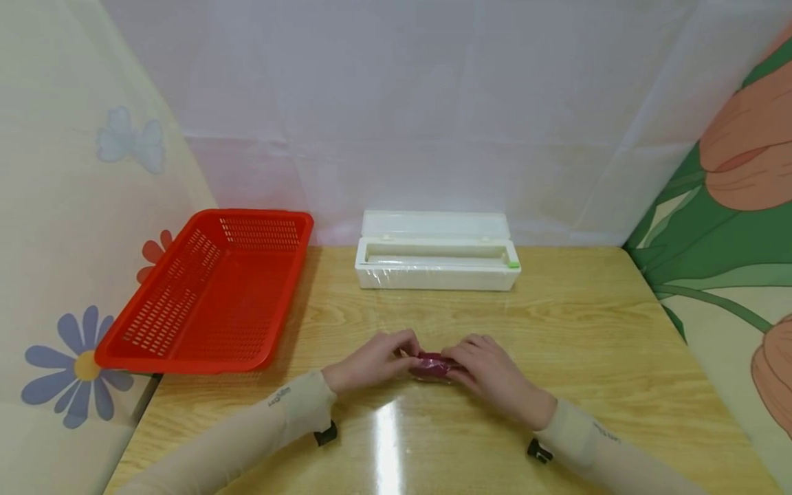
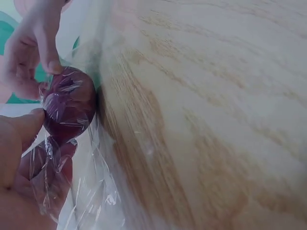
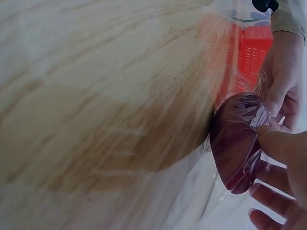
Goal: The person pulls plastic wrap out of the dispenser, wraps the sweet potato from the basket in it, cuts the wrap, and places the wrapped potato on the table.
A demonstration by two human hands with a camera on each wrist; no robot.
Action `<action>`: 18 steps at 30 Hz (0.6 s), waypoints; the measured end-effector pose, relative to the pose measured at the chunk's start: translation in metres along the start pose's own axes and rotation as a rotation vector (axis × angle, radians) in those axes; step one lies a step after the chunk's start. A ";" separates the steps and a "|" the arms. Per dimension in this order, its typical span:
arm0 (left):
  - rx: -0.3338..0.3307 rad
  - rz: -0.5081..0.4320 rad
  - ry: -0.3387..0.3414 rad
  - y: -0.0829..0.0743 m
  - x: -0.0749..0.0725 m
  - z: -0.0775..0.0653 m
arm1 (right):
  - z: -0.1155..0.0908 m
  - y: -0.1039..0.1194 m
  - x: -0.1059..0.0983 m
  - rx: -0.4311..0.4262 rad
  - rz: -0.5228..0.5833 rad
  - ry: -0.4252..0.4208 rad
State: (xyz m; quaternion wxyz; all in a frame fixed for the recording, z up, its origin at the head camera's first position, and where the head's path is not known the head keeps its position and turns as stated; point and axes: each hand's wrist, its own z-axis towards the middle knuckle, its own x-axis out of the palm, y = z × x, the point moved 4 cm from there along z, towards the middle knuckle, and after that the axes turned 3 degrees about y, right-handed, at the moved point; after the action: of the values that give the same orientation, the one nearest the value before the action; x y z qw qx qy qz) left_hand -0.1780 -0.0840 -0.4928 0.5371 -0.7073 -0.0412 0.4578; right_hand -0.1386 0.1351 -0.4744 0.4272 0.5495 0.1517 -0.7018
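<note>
A dark purple, oval object (image 1: 431,368), wrapped in clear cling film, lies low over the tabletop between both hands. My left hand (image 1: 379,359) pinches its left end, and crumpled film (image 2: 48,167) bunches against the palm in the left wrist view. At the other end my right hand (image 1: 491,371) grips the wrapped object, thumb on its near side. In the right wrist view the purple object (image 3: 235,143) shows a smooth, rounded face under wrinkled film, with my right thumb pressed at its edge and the other fingers beneath.
At the back of the wooden table (image 1: 569,309) stands a white cling film box (image 1: 433,278), its lid raised, with a green slider (image 1: 513,265) at the right end. A red plastic basket (image 1: 266,337) sits at the left edge. Walls with painted flowers flank the table.
</note>
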 end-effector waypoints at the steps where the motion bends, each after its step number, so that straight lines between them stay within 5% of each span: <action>1: -0.006 -0.001 -0.006 0.000 0.000 0.000 | 0.000 0.000 0.000 -0.011 -0.004 -0.012; 14: -0.017 0.121 -0.060 -0.001 0.000 0.006 | 0.002 -0.008 0.004 -0.056 -0.150 0.109; 18: 0.051 0.332 -0.149 -0.007 -0.003 0.008 | 0.004 -0.010 0.004 -0.049 -0.159 0.119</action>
State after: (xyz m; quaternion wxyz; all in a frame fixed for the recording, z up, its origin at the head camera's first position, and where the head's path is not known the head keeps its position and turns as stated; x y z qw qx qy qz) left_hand -0.1822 -0.0774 -0.4852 0.4674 -0.6545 0.0482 0.5923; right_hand -0.1491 0.1359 -0.4792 0.3735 0.5660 0.2371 -0.6956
